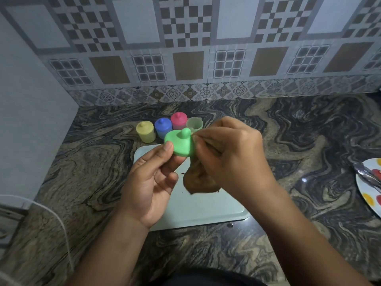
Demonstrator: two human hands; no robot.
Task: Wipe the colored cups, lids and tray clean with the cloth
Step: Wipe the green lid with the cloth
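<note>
Midair, L hand (pixel 150 186) pinches green lid (pixel 180 145), R hand (pixel 233 153) grips cloth (pixel 198 178), prob. against lid rim.

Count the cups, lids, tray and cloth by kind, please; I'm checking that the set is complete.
Cups: 4 (yellow cup, blue cup, pink cup, green cup)
Lids: 4 (yellow lid, blue lid, pink lid, green lid)
Tray: 1
Cloth: 1
Total: 10
</note>
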